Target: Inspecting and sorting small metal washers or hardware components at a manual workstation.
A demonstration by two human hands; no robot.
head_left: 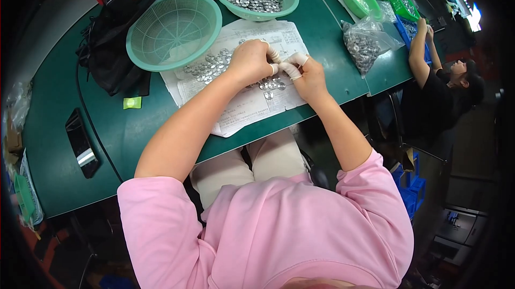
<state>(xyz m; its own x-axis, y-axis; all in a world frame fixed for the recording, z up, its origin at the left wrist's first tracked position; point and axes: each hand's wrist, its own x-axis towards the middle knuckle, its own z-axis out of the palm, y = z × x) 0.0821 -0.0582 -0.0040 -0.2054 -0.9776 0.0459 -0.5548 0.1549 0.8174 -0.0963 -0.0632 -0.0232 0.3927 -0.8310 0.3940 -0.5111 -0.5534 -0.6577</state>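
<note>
White finger cots cover fingertips on both of my hands, which meet above printed paper sheets. My left hand is closed in a pinch, its fingertips touching those of my right hand. The right fingers are pressed together as well. Whatever lies between the fingertips is too small or hidden to make out. Small round silvery metal discs lie scattered on the paper to the left of and beneath my hands. A few more discs sit just under the right fingers.
Beyond the paper stand a mostly bare green mesh basket and another basket holding many discs. A clear bag of metal parts lies right. At left are a black bag, a phone and a cable. A co-worker sits at far right.
</note>
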